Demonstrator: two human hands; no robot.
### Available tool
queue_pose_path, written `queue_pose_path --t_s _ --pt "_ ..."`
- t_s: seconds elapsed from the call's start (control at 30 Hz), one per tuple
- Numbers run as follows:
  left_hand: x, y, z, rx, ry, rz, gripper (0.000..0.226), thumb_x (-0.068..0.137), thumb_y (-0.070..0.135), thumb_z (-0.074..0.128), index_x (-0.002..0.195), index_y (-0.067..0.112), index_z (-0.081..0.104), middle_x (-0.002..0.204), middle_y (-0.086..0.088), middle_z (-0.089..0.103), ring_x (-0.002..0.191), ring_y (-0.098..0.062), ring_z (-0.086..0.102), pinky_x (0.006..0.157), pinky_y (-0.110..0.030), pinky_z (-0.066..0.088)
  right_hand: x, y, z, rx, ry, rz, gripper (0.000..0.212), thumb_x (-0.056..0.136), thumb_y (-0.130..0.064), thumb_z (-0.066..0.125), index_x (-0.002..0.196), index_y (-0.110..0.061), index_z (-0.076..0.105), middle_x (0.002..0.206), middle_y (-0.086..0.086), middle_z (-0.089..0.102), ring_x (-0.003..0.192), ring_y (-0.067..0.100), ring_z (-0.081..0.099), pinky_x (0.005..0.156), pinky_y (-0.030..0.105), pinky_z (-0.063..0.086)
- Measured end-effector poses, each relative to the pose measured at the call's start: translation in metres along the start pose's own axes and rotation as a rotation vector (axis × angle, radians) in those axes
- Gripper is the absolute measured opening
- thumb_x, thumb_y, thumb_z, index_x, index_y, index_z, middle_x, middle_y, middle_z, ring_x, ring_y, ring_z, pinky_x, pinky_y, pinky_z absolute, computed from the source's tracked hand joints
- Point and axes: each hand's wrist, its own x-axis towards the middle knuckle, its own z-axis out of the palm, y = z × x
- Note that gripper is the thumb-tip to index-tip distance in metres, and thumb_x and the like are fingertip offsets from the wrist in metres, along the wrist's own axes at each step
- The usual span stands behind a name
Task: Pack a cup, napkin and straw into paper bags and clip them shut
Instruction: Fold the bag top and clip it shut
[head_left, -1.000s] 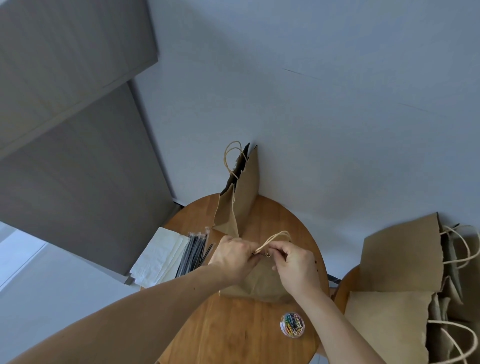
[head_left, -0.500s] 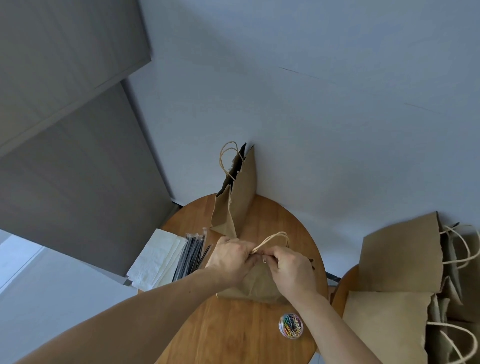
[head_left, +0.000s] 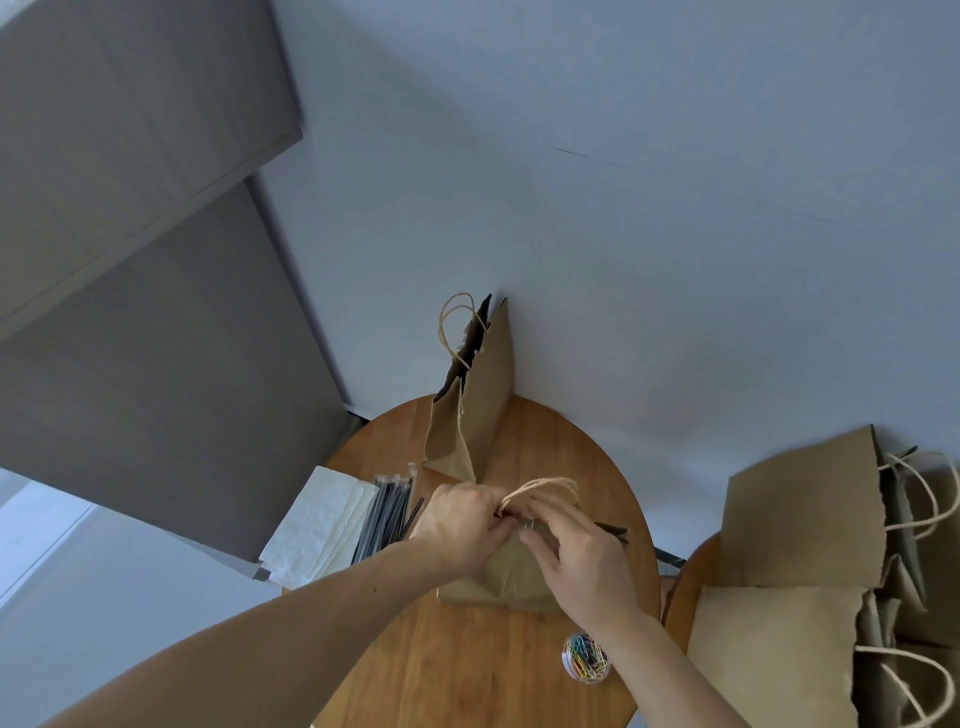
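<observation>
Head view is showing the right hand (head_left: 576, 566) easing back from the top of the paper bag (head_left: 498, 577) in the middle of the desk (head_left: 467, 675). Half a second ago it was pinching there. Its fingers are now spreading, and I cannot tell whether they are still gripping the paper clip (head_left: 528, 524). The left hand (head_left: 462, 519) is pinching the top closed. The clip is probably seating, so this bag is nearing done. Also sitting on the desk: one second bag (head_left: 483, 410), one napkin stack (head_left: 322, 519), one straw bundle (head_left: 389, 509), one clip tub (head_left: 586, 657). Several flat bags (head_left: 800, 509) are lying to the right.

Two standing bags (head_left: 485, 400), one tub of clips (head_left: 586, 656)
</observation>
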Motion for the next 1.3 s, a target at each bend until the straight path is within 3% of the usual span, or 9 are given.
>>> queue_pose_path --t_s 0.07,0.2,0.43,0.5,0.63,0.8,0.97,1.1,1.3 --pt "-0.001 -0.005 -0.005 -0.059 -0.007 -0.022 0.008 0.084 0.029 0.059 0.086 0.036 0.055 0.084 0.012 0.063 0.087 -0.015 0.060 0.088 -0.038 0.050 -0.010 0.002 -0.005 0.078 0.104 -0.083 0.017 0.091 -0.022 0.070 0.105 -0.015 0.075 0.110 -0.009 0.071 0.078 -0.001 0.067 0.066 0.014 0.056" --pt "-0.012 -0.031 -0.010 -0.043 -0.031 -0.103 0.070 0.076 0.033 0.069 0.139 0.040 0.040 0.124 0.019 0.057 0.113 -0.005 0.050 0.099 -0.026 0.044 -0.024 0.023 -0.028 0.083 0.211 -0.072 0.022 0.088 -0.035 0.063 0.082 -0.015 0.069 0.083 -0.014 0.060 0.050 -0.002 0.047 0.045 0.011 0.040" --pt "-0.034 -0.065 -0.009 -0.166 -0.122 -0.313 0.085 0.074 0.032 0.080 0.144 0.043 0.034 0.126 0.017 0.051 0.108 -0.009 0.057 0.090 -0.027 0.052 -0.044 0.077 -0.039 0.031 -0.166 0.406 0.069 0.080 -0.048 0.075 0.137 -0.046 0.036 0.127 -0.034 0.040 0.076 0.000 0.060 0.071 0.022 0.054" --pt "-0.035 -0.065 -0.004 -0.199 -0.137 -0.341 0.068 0.077 0.031 0.077 0.138 0.041 0.047 0.125 0.014 0.054 0.107 -0.010 0.057 0.091 -0.030 0.052 -0.046 0.085 -0.029 0.068 -0.287 0.504 0.055 0.085 -0.050 0.069 0.134 -0.044 0.045 0.121 -0.035 0.051 0.088 -0.005 0.060 0.084 0.026 0.054" --pt "-0.033 -0.062 0.004 -0.167 -0.131 -0.354 0.029 0.086 0.032 0.068 0.115 0.029 0.069 0.116 0.016 0.054 0.107 -0.011 0.057 0.093 -0.033 0.050 -0.045 0.089 -0.009 0.173 -0.268 0.653 0.024 0.089 -0.050 0.061 0.099 -0.028 0.066 0.073 -0.025 0.070 0.068 -0.005 0.066 0.062 0.023 0.052" --pt "-0.035 -0.056 0.001 -0.191 -0.043 -0.332 0.019 0.098 0.027 0.055 0.105 0.025 0.072 0.105 0.010 0.066 0.096 -0.013 0.061 0.086 -0.035 0.051 -0.039 0.074 -0.011 0.183 -0.125 0.613 0.008 0.093 -0.041 0.059 0.088 -0.035 0.061 0.067 -0.013 0.069 0.070 -0.005 0.066 0.067 0.033 0.059" --pt "-0.050 -0.048 -0.030 -0.330 0.060 -0.370 0.027 0.099 0.027 0.057 0.073 0.034 0.060 0.073 0.013 0.062 0.070 -0.004 0.057 0.060 -0.012 0.041 -0.018 0.046 -0.019 0.261 0.039 0.527 0.007 0.095 -0.039 0.057 0.090 -0.036 0.060 0.069 -0.017 0.068 0.065 0.002 0.067 0.055 0.027 0.053" --pt "-0.070 -0.032 -0.076 -0.547 0.187 -0.336 0.022 0.099 0.024 0.059 0.079 0.032 0.066 0.074 0.025 0.070 0.073 0.008 0.063 0.062 -0.002 0.042 0.005 0.005 -0.033 0.299 0.140 0.469 0.016 0.091 -0.054 0.050 0.088 -0.040 0.057 0.067 -0.015 0.068 0.062 0.003 0.065 0.052 0.022 0.049" --pt "-0.110 -0.016 -0.151 -0.723 0.389 -0.283 0.025 0.100 0.028 0.056 0.105 0.006 0.066 0.098 -0.019 0.071 0.086 -0.037 0.071 0.070 -0.046 0.061 0.045 -0.079 -0.054 0.350 0.331 0.370 0.021 0.096 -0.040 0.058 0.078 -0.029 0.055 0.055 -0.005 0.062 0.055 0.004 0.058 0.057 0.027 0.040"
